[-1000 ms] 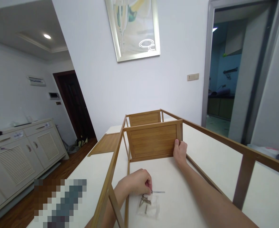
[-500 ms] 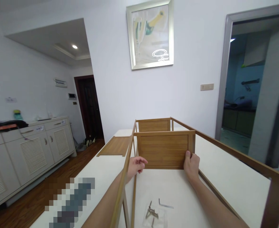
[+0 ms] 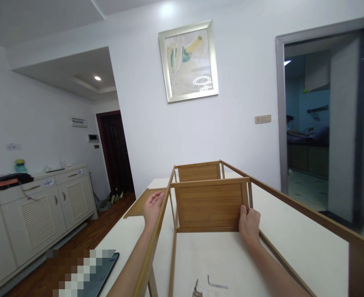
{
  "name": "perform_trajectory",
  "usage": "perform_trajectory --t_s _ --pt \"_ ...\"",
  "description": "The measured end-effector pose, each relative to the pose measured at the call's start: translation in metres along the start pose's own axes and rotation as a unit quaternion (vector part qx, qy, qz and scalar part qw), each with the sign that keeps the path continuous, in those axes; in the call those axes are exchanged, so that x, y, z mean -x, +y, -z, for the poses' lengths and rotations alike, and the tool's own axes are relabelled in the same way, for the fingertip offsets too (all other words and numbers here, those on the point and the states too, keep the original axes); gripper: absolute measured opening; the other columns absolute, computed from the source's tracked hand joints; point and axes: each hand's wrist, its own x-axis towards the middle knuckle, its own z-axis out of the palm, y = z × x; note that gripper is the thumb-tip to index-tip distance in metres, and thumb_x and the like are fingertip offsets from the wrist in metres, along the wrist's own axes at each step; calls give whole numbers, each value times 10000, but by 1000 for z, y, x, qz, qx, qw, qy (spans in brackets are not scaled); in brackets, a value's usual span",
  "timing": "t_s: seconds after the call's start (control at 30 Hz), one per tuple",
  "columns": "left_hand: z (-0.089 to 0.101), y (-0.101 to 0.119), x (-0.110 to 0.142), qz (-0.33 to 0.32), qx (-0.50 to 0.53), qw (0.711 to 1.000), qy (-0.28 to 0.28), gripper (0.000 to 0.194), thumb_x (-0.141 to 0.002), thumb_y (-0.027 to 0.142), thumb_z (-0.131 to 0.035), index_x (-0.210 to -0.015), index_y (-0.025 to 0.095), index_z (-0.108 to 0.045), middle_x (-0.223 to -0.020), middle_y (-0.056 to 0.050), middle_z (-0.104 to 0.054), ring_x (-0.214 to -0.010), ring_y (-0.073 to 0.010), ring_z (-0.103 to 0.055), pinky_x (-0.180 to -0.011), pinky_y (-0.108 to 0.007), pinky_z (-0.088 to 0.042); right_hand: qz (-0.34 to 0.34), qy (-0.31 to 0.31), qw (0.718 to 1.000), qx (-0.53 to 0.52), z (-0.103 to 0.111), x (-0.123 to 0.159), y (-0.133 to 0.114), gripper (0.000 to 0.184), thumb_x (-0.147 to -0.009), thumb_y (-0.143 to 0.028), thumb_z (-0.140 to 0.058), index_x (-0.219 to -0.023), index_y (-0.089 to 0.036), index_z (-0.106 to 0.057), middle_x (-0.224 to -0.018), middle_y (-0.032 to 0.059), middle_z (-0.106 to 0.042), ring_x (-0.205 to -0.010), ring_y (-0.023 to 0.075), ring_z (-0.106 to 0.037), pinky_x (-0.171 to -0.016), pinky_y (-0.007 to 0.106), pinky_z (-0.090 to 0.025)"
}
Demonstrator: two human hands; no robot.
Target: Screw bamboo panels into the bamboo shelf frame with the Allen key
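A brown wooden shelf panel (image 3: 208, 206) stands upright across a slatted wooden frame (image 3: 293, 203), between its two long sides. My right hand (image 3: 249, 225) is closed on the panel's right edge, thumb on the near face. My left hand (image 3: 152, 208) is at the outer side of the frame's left rail (image 3: 157, 231), close to the panel's left end. Its fingers are curled together; anything between them is too small to make out. On the white table inside the frame lie a hex key (image 3: 217, 285) and several screws (image 3: 197, 292), partly cut off by the view's lower edge.
Another wooden panel (image 3: 137, 208) lies flat on the table, left of the frame. A second upright panel (image 3: 199, 172) closes the far end. A dark tablet-like object (image 3: 103, 274), partly blurred out, lies at front left. White cabinets (image 3: 39, 210) line the left wall.
My left hand has moved from inside the frame, in front of the panel, to the outside of the left rail. My right hand keeps its hold. The view has tilted up.
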Motion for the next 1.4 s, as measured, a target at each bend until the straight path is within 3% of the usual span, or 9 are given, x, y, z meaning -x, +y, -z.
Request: perform_trajectory --t_s 0.17,0.27,0.77,1.13,1.4 --pt "-29 2 -8 22 83 996 8 254 -709 246 -783 -887 112 -662 -834 -72 -723 -719 -143 -691 -665 -240 -564 -5 7 1000 12 -1 1 2 467 -888 -693 -162 -661 -295 -251 -676 37 -390 -736 257 -404 -737 448 -367" --pt "-36 0 -8 34 115 992 21 192 -724 199 -763 -861 113 -659 -782 -46 -710 -678 -121 -680 -652 -224 -564 -8 7 1000 15 -1 2 3 474 -888 -697 -153 -665 -291 -251 -680 37 -390 -742 258 -403 -740 447 -362" --pt "-39 4 -7 96 135 986 -8 107 -770 129 -701 -863 112 -652 -712 -44 -685 -618 -137 -679 -586 -245 -595 -16 4 1000 21 -2 2 3 491 -884 -704 -134 -681 -278 -267 -722 43 -395 -773 253 -393 -760 438 -356" --pt "-41 9 -2 110 123 985 -45 109 -778 150 -686 -873 118 -641 -690 -33 -666 -604 -131 -675 -572 -216 -564 -6 15 999 31 -2 2 2 455 -899 -669 -142 -673 -290 -253 -707 47 -408 -758 255 -393 -729 418 -354" --pt "-41 6 -6 97 123 987 -29 165 -719 201 -725 -825 135 -618 -659 -18 -654 -521 -117 -627 -493 -203 -469 9 -15 999 31 -2 1 1 438 -903 -643 -181 -655 -291 -263 -648 23 -382 -717 238 -375 -702 409 -323"
